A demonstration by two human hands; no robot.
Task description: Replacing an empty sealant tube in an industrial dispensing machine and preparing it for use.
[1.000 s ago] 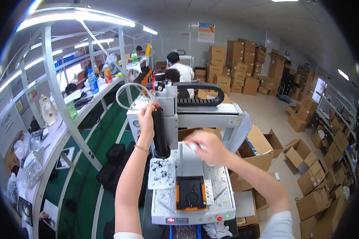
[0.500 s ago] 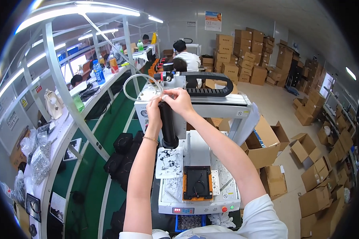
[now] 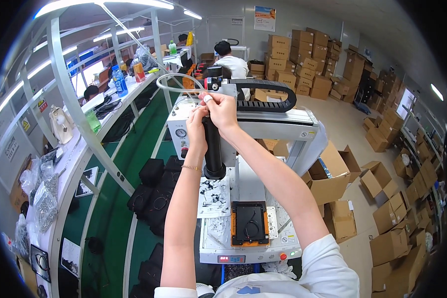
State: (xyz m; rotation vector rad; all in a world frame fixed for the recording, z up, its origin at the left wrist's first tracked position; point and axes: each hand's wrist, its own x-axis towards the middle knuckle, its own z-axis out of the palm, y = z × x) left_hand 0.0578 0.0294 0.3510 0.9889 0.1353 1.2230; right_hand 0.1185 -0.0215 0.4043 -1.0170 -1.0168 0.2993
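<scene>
My hands meet above the top of a black dispensing cylinder [image 3: 213, 156], which stands upright at the front of the machine head. A clear flexible tube [image 3: 173, 88] loops out to the left from the fingers. My right hand [image 3: 223, 113] pinches the tube's end between thumb and fingers. Just below and to the left, my left hand [image 3: 197, 131] is closed beside the cylinder's top; what its fingertips grip is hidden. Beneath, an orange fixture [image 3: 233, 228] on the white machine bed holds a black rectangular part [image 3: 250, 224] with a coiled thin cable.
A black cable chain [image 3: 265, 94] runs along the gantry beam [image 3: 278, 115] behind my hands. Black parts [image 3: 151, 198] lie stacked left of the machine. A long bench [image 3: 79, 174] holds plastic bags. Open cartons [image 3: 333, 179] stand to the right; other people sit further back.
The view has shifted slightly. My right hand has risen and turned at the cylinder's top, fingers now higher along the tube. The tube's loop has flattened.
</scene>
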